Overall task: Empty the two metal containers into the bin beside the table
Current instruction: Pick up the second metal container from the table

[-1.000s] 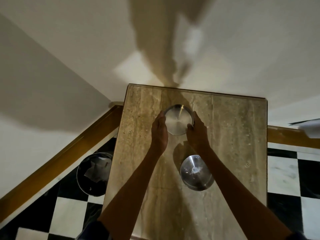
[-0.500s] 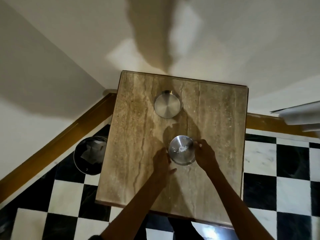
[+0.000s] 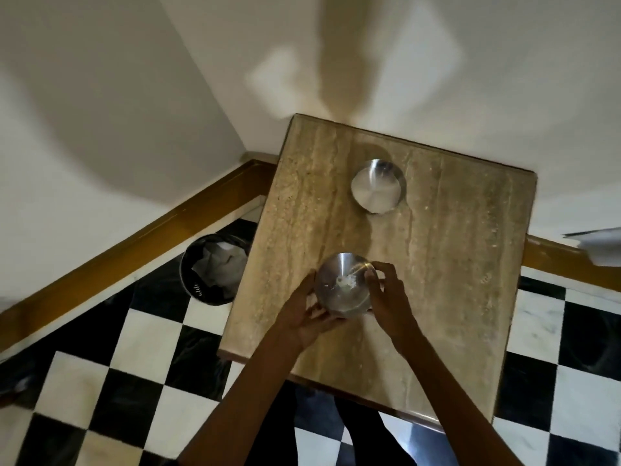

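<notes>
A near metal container with a small white scrap inside is held between both hands over the stone table. My left hand cups its lower left side and my right hand grips its right rim. The container tilts slightly and seems raised off the table. A second metal container stands farther back on the table and looks empty. A dark round bin with crumpled white paper inside sits on the floor left of the table.
The table stands against a pale wall in a corner. A wooden skirting board runs along the wall behind the bin. The floor is black and white checkered tile. A white object juts in at the right edge.
Both hands left the far container, came back to the near one and closed around it. The view has pulled back and shifted right.
</notes>
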The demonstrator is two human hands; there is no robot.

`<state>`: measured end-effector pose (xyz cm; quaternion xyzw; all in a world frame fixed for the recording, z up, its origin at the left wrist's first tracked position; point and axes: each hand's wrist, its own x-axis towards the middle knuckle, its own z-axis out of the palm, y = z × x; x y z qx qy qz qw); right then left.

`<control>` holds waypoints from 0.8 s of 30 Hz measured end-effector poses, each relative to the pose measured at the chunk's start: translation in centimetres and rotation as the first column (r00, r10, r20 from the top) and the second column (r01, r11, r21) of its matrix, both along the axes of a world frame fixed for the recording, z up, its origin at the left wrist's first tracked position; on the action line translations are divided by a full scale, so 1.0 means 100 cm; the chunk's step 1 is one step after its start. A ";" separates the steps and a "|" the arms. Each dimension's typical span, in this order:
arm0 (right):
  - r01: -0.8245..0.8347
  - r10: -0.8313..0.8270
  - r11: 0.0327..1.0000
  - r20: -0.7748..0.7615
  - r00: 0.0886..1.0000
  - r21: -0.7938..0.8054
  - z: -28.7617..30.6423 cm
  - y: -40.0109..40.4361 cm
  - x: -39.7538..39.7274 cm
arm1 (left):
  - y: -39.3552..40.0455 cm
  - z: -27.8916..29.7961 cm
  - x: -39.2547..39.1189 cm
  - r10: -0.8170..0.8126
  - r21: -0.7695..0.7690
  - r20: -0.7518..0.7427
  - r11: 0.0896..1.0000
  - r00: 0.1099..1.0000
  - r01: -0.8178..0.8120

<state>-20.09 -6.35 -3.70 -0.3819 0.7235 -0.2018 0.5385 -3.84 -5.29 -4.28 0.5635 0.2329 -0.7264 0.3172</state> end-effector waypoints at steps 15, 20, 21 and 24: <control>-0.359 0.326 0.931 0.287 0.901 0.070 -0.024 -0.047 0.268 | 0.028 -0.036 0.257 0.111 -0.313 -0.172 0.936 0.979 -0.162; -0.437 0.382 0.882 0.275 0.882 0.177 -0.066 -0.071 0.315 | 0.012 -0.078 0.303 -0.022 -0.361 0.169 0.929 0.985 0.083; -0.436 0.382 0.878 0.261 0.887 0.196 -0.074 -0.075 0.320 | 0.009 -0.088 0.308 -0.068 -0.347 0.281 0.923 0.957 0.167; -0.445 0.404 0.871 0.211 0.890 0.209 -0.099 -0.082 0.331 | 0.004 -0.119 0.318 -0.230 -0.231 0.638 0.853 0.735 0.468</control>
